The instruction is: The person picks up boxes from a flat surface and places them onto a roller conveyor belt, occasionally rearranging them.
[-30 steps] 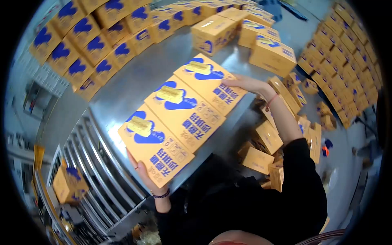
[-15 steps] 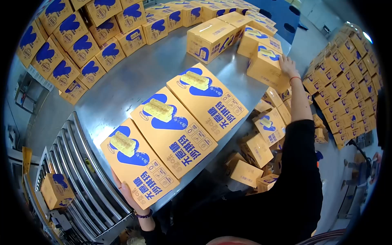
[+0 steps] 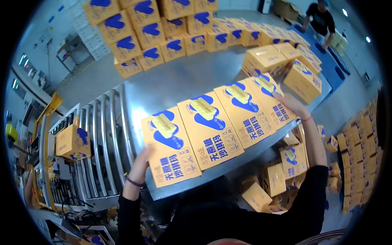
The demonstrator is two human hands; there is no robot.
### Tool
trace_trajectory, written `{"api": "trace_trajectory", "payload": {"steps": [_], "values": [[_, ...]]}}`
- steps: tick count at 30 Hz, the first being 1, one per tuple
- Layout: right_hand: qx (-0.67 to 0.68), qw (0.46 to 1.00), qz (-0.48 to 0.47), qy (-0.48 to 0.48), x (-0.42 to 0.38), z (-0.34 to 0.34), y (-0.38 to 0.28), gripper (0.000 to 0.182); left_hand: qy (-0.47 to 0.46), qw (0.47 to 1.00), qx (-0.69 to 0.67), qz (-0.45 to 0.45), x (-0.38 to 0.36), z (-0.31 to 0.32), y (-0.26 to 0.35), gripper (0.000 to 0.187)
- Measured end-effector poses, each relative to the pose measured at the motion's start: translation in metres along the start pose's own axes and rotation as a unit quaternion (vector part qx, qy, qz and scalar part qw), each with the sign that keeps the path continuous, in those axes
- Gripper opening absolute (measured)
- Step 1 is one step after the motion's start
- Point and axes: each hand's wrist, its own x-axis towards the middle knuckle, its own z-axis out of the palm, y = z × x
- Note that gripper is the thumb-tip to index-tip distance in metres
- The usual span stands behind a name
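Note:
A row of several yellow cardboard boxes with blue heart prints lies side by side along the front of the metal table [image 3: 169, 79]. My left hand [image 3: 140, 166] is against the outer side of the leftmost box [image 3: 170, 152], its fingertips partly hidden by the box edge. At the other end, my right hand [image 3: 293, 105] grips the rightmost box [image 3: 267, 100], fingers on its upper right edge. Between these two ends sit a second box [image 3: 209, 132] and a third box [image 3: 244, 114], pressed close together.
Stacked boxes [image 3: 149, 34] line the table's back. Another box [image 3: 303, 81] stands at back right. Rollers [image 3: 102, 143] run on the left, carrying a box [image 3: 73, 141]. Loose boxes [image 3: 274, 179] are heaped below right. A person [image 3: 320, 20] stands far right.
My right hand has brought a box from the back right to the row's right end. My left hand stays at the left end. The view has turned.

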Motion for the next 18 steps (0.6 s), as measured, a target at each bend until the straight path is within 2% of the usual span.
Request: {"api": "trace_trajectory", "payload": {"steps": [1,2,3,5,7,9,10,11,12,14,15,16,17,18], "values": [[-0.033,0.999,-0.025,0.033,0.003,0.002,0.010,0.067,-0.016,0.999,0.018,0.039,-0.006,0.021,0.008,0.062],[-0.066,0.994,-0.051,0.066,0.002,0.007,0.012,0.064,-0.026,0.999,-0.027,0.034,-0.011,0.023,0.018,0.062],[-0.133,0.980,-0.089,0.117,-0.012,0.006,0.005,0.054,-0.006,0.997,-0.017,0.074,-0.019,0.024,0.019,0.063],[-0.016,0.972,-0.180,0.152,-0.024,0.009,0.026,0.053,0.019,0.984,-0.004,0.178,-0.028,0.022,0.022,0.071],[0.134,0.952,-0.230,0.152,-0.059,0.028,0.040,0.054,0.008,0.971,0.007,0.239,-0.052,0.017,0.043,0.070],[0.078,0.955,-0.201,0.206,-0.055,0.048,0.105,0.049,-0.011,0.966,0.068,0.250,-0.058,-0.005,0.033,0.062],[0.031,0.956,-0.119,0.267,-0.065,0.069,0.111,0.048,-0.036,0.963,0.101,0.247,-0.051,-0.021,0.012,0.058],[-0.362,0.855,-0.307,0.209,-0.033,0.050,0.194,0.052,-0.010,0.973,0.058,0.224,-0.049,-0.018,0.000,0.053],[-0.108,0.937,-0.212,0.254,-0.030,0.083,0.210,0.059,0.016,0.980,0.016,0.199,-0.046,-0.016,-0.009,0.048],[0.101,0.984,-0.090,0.115,-0.063,0.102,0.119,0.071,0.041,0.963,0.175,0.199,-0.022,-0.019,-0.043,0.043],[0.100,0.985,-0.090,0.110,-0.061,0.104,0.120,0.071,0.073,0.958,0.150,0.233,-0.013,-0.022,-0.052,0.043],[0.076,0.988,-0.042,0.124,-0.056,0.099,0.126,0.069,0.097,0.948,0.164,0.256,-0.018,-0.017,-0.039,0.045],[0.045,0.990,0.001,0.135,-0.049,0.096,0.119,0.066,0.083,0.955,0.133,0.251,-0.024,-0.016,-0.034,0.048],[0.037,0.991,-0.011,0.127,-0.042,0.097,0.108,0.066,0.073,0.960,0.102,0.251,-0.027,-0.016,-0.027,0.051]]}}
